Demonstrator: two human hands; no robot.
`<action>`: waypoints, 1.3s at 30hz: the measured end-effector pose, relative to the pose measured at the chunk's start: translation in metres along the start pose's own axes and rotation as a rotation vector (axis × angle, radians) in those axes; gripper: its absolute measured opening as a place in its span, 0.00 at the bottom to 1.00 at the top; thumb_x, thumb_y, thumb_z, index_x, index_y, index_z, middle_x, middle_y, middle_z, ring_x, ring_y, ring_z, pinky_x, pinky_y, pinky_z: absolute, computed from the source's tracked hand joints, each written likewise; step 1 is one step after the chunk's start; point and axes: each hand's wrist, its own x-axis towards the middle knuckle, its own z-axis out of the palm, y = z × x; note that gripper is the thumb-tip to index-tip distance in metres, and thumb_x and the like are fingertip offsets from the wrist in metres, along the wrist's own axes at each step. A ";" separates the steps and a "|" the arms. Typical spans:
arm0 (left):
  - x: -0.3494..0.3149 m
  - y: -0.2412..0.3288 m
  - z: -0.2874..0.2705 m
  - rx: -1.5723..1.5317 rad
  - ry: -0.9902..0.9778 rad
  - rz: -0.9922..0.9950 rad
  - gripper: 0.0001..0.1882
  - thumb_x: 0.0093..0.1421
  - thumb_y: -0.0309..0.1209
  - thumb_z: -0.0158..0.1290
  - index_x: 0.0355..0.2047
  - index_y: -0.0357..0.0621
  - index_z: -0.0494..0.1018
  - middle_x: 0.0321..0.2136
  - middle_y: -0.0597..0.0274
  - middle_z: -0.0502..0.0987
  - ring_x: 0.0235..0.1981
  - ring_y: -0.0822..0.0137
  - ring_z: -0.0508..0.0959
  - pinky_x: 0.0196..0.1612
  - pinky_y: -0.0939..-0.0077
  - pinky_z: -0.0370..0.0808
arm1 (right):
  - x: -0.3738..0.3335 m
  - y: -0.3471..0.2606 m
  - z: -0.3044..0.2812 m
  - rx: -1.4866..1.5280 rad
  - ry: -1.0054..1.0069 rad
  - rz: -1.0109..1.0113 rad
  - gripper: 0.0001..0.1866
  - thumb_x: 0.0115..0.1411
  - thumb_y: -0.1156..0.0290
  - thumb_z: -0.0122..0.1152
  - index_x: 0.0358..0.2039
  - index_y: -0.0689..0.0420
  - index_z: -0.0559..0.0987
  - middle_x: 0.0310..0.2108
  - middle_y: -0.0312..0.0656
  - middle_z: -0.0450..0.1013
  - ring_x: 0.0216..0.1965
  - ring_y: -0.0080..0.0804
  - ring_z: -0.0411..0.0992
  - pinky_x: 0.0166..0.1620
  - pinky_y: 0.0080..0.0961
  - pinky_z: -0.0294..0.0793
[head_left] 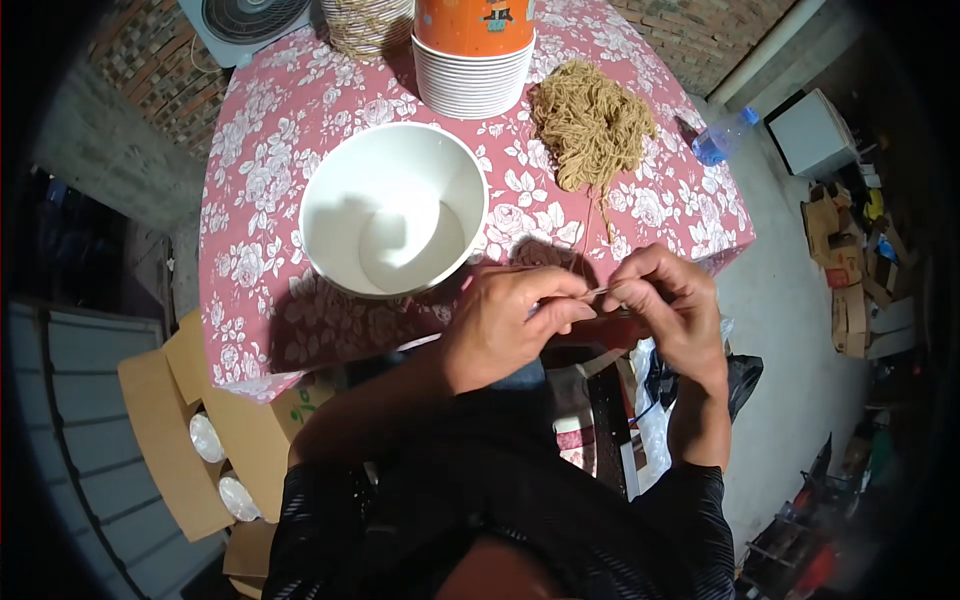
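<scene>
Near the table's front edge, my two hands meet with their fingertips almost touching. My left hand (pixel 515 318) pinches a thin strand (pixel 597 292) between thumb and forefinger. My right hand (pixel 672 305) is closed in a pinch at the other end of that short stretch. Beyond them lies a loose heap of tan yarn (pixel 590 125), with a loose tail hanging toward my hands. A thin line runs from the heap toward my fingers. To the left of my hands rests a wide white tub (pixel 395 210), its mouth facing up and nothing visible inside.
A stack of white tubs (pixel 472 85), the top one orange, stands at the back beside a woven basket (pixel 370 25). A fan (pixel 255 20) sits far left on the flowered tablecloth (pixel 250 150). An open cardboard box (pixel 180 430) is at lower left; a blue bottle (pixel 722 140) stands right.
</scene>
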 end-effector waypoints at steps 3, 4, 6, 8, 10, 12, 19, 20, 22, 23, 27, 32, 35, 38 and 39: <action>-0.009 -0.001 -0.024 -0.136 -0.201 -0.222 0.07 0.68 0.27 0.58 0.40 0.35 0.82 0.24 0.63 0.80 0.23 0.77 0.78 0.27 0.82 0.74 | 0.004 0.008 -0.017 -0.035 0.034 0.132 0.05 0.70 0.77 0.59 0.36 0.64 0.78 0.29 0.36 0.77 0.34 0.20 0.75 0.41 0.21 0.74; -0.013 -0.005 -0.031 -0.221 -0.235 -0.297 0.08 0.70 0.27 0.56 0.41 0.34 0.82 0.23 0.64 0.79 0.23 0.78 0.77 0.26 0.82 0.73 | 0.011 0.014 -0.021 -0.065 0.021 0.107 0.06 0.70 0.76 0.59 0.35 0.64 0.78 0.29 0.35 0.77 0.34 0.20 0.74 0.42 0.21 0.73; -0.019 -0.012 -0.042 -0.330 -0.273 -0.383 0.11 0.72 0.29 0.53 0.41 0.31 0.79 0.24 0.58 0.79 0.23 0.74 0.76 0.28 0.81 0.73 | 0.025 0.038 -0.036 -0.091 0.049 0.058 0.07 0.71 0.73 0.59 0.35 0.63 0.78 0.28 0.34 0.76 0.32 0.18 0.71 0.38 0.20 0.70; -0.024 -0.014 -0.050 -0.357 -0.287 -0.447 0.11 0.71 0.29 0.54 0.41 0.30 0.79 0.26 0.56 0.80 0.23 0.73 0.77 0.30 0.79 0.74 | 0.040 0.053 -0.050 -0.088 0.039 0.072 0.08 0.72 0.71 0.59 0.37 0.62 0.79 0.28 0.33 0.76 0.30 0.16 0.69 0.35 0.18 0.68; -0.029 -0.010 -0.055 -0.385 -0.277 -0.551 0.12 0.71 0.31 0.54 0.41 0.30 0.78 0.29 0.55 0.82 0.25 0.70 0.81 0.33 0.78 0.77 | 0.049 0.063 -0.053 -0.046 0.039 0.170 0.08 0.72 0.70 0.59 0.37 0.61 0.79 0.28 0.31 0.76 0.28 0.13 0.66 0.32 0.15 0.63; -0.035 -0.016 -0.060 -0.414 -0.290 -0.577 0.13 0.71 0.33 0.55 0.41 0.32 0.79 0.32 0.54 0.83 0.30 0.66 0.84 0.36 0.77 0.79 | 0.059 0.076 -0.058 -0.132 0.023 0.161 0.08 0.73 0.70 0.59 0.37 0.60 0.79 0.28 0.30 0.76 0.26 0.12 0.64 0.30 0.15 0.61; -0.046 -0.021 -0.068 -0.433 -0.281 -0.585 0.16 0.71 0.37 0.54 0.44 0.33 0.79 0.34 0.53 0.84 0.32 0.66 0.85 0.38 0.76 0.80 | 0.079 0.109 -0.075 -0.303 0.035 0.055 0.11 0.72 0.67 0.60 0.38 0.63 0.80 0.28 0.33 0.77 0.30 0.17 0.70 0.36 0.18 0.71; -0.047 -0.022 -0.068 -0.448 -0.275 -0.586 0.16 0.71 0.36 0.54 0.44 0.33 0.79 0.34 0.53 0.84 0.32 0.65 0.85 0.38 0.76 0.80 | 0.079 0.112 -0.076 -0.346 0.033 0.016 0.12 0.72 0.67 0.60 0.38 0.64 0.80 0.28 0.33 0.77 0.30 0.18 0.71 0.37 0.18 0.72; -0.049 -0.024 -0.068 -0.465 -0.264 -0.591 0.15 0.71 0.36 0.53 0.44 0.33 0.79 0.34 0.53 0.84 0.32 0.65 0.85 0.38 0.76 0.80 | 0.080 0.107 -0.074 -0.559 0.131 0.050 0.14 0.71 0.64 0.62 0.38 0.65 0.81 0.28 0.38 0.80 0.31 0.21 0.76 0.38 0.21 0.75; -0.050 -0.024 -0.069 -0.464 -0.276 -0.600 0.16 0.71 0.36 0.53 0.44 0.33 0.79 0.34 0.53 0.84 0.32 0.65 0.85 0.38 0.76 0.80 | 0.081 0.100 -0.070 -0.669 0.186 0.064 0.15 0.71 0.64 0.62 0.38 0.65 0.81 0.28 0.39 0.80 0.30 0.22 0.78 0.38 0.22 0.75; -0.049 -0.022 -0.070 -0.457 -0.312 -0.631 0.14 0.71 0.35 0.53 0.43 0.33 0.78 0.33 0.53 0.84 0.32 0.65 0.85 0.38 0.75 0.80 | 0.078 0.099 -0.069 -0.786 0.237 0.130 0.14 0.69 0.64 0.64 0.40 0.65 0.82 0.30 0.44 0.83 0.31 0.28 0.80 0.40 0.26 0.77; -0.057 -0.025 -0.067 -0.398 -0.312 -0.544 0.14 0.70 0.32 0.56 0.42 0.29 0.78 0.32 0.52 0.85 0.30 0.67 0.85 0.34 0.75 0.81 | 0.030 0.039 0.015 -0.615 -0.033 -0.274 0.27 0.61 0.81 0.66 0.62 0.59 0.76 0.61 0.52 0.74 0.59 0.49 0.75 0.61 0.42 0.74; -0.058 -0.017 -0.064 -0.255 -0.319 -0.488 0.09 0.70 0.27 0.54 0.39 0.30 0.78 0.32 0.50 0.84 0.29 0.64 0.86 0.32 0.73 0.82 | 0.003 0.008 0.055 -0.205 -0.419 -0.047 0.28 0.58 0.79 0.70 0.61 0.63 0.76 0.57 0.52 0.77 0.44 0.37 0.82 0.43 0.30 0.82; -0.060 -0.006 -0.062 -0.123 -0.298 -0.387 0.07 0.68 0.24 0.55 0.37 0.30 0.78 0.29 0.51 0.84 0.28 0.66 0.86 0.31 0.74 0.82 | 0.000 0.008 0.072 0.000 -0.431 0.230 0.19 0.61 0.75 0.71 0.52 0.65 0.81 0.38 0.44 0.82 0.29 0.24 0.79 0.34 0.23 0.80; -0.061 0.000 -0.064 -0.005 -0.274 -0.352 0.07 0.68 0.24 0.55 0.36 0.30 0.78 0.28 0.52 0.84 0.27 0.67 0.86 0.30 0.74 0.81 | -0.002 0.017 0.075 0.061 -0.400 0.230 0.14 0.63 0.76 0.69 0.49 0.65 0.83 0.35 0.42 0.82 0.29 0.23 0.79 0.32 0.21 0.79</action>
